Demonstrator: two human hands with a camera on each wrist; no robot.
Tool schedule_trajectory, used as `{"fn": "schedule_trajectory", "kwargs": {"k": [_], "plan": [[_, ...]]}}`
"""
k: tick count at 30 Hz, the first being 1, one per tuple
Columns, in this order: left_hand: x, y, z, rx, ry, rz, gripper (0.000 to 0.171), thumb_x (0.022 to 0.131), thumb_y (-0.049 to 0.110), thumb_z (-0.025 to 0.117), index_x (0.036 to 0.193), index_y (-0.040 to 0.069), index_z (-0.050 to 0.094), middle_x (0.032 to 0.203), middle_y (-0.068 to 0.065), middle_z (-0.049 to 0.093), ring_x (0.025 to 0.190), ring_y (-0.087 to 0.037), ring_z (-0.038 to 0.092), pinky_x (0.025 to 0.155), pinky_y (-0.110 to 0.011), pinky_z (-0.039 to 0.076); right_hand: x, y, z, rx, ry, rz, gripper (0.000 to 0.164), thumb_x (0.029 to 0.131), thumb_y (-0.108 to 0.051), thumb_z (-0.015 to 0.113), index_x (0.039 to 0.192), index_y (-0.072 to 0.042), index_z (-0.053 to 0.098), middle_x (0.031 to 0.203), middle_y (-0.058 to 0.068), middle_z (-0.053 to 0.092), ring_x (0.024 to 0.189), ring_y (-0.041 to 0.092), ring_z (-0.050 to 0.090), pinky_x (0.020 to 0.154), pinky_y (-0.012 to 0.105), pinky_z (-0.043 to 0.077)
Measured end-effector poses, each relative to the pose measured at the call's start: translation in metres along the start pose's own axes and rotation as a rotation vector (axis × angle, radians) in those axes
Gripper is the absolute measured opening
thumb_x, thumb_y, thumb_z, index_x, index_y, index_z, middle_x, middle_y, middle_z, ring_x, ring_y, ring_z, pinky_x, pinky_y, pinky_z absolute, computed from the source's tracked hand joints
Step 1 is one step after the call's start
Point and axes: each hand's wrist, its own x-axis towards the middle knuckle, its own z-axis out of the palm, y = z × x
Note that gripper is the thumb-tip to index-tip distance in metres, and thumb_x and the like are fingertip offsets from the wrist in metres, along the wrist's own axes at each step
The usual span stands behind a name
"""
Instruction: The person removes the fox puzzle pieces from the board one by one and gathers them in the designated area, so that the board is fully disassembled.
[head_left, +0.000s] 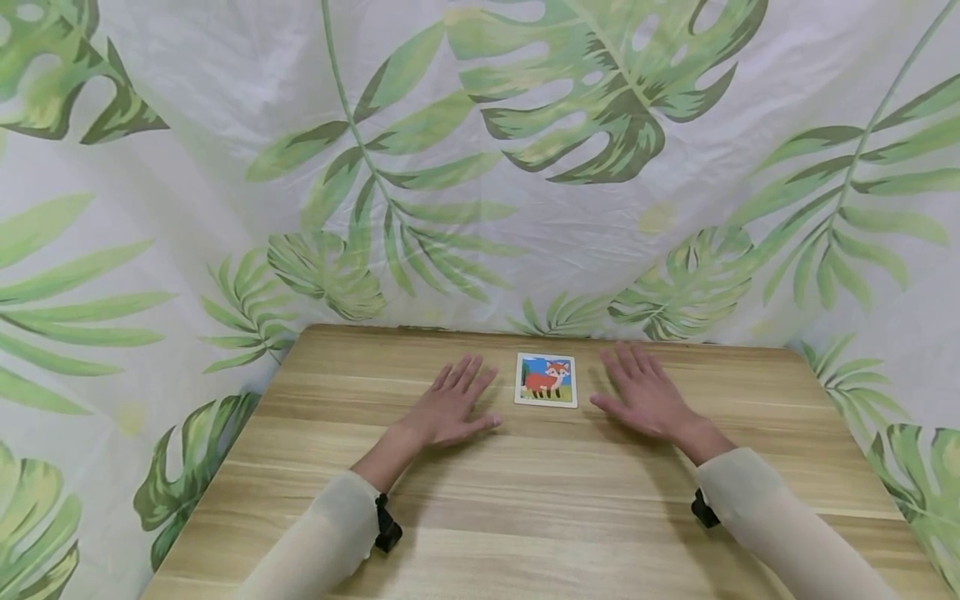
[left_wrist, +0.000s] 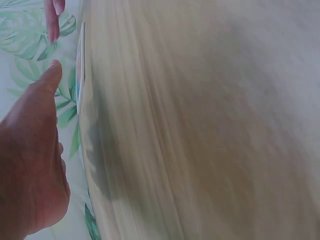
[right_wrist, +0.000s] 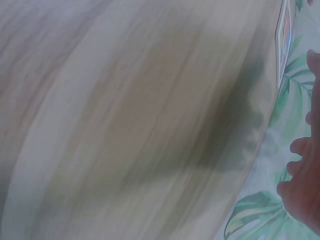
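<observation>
From my head view I have a nearly square, white-bordered picture card point(head_left: 546, 381) lying flat near the far edge of a light brown, wood-grain surface point(head_left: 540, 508), midway between the two hands. It shows an orange fox with dark legs against blue sky and green ground, upright as I look at it. The bare left hand point(head_left: 448, 408) is on the card's left, palm down, its fingers straight and spread wide, the thumb stretched out toward the middle. The bare right hand point(head_left: 645, 398) mirrors it on the other side, also wide and palm down, its thumb tip just beside the card's right edge. I see a gap between each hand and the card, so both are free of it. My left wrist view gives me the left hand raised above the surface, with a soft shadow point(left_wrist: 102, 155) below it; the card is a thin sliver at the edge there. My right wrist view shows much the same for the right hand. Pale long sleeves point(head_left: 318, 533) cover both forearms, and I can make out a small black device point(head_left: 387, 528) at each wrist. White cloth printed with green leaves point(head_left: 202, 167) hangs behind the surface.
</observation>
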Motion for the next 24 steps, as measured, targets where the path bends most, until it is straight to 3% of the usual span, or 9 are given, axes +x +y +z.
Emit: {"fn": "schedule_trajectory", "kwargs": {"k": [9,24], "plan": [[0.011,0.013,0.001,0.01,-0.026,0.028,0.091,0.104,0.07,0.045,0.171,0.014,0.019,0.177,-0.02,0.009,0.164,-0.039,0.007,0.131,-0.058,0.009,0.018,-0.008,0.008,0.025,0.033,-0.093,0.08,0.106,-0.048,0.059,0.165,-0.001,0.033,0.171,0.03,0.023,0.157,0.052,0.022,0.124,0.07,0.022],[0.029,0.03,0.009,0.034,-0.066,0.097,0.089,0.104,0.071,0.043,0.172,0.019,0.017,0.178,-0.018,0.008,0.164,-0.037,0.006,0.131,-0.057,0.01,0.043,-0.016,0.016,0.088,-0.006,-0.138,0.077,0.108,-0.047,0.057,0.165,-0.001,0.033,0.168,0.028,0.032,0.156,0.049,0.027,0.127,0.062,0.023]]}}
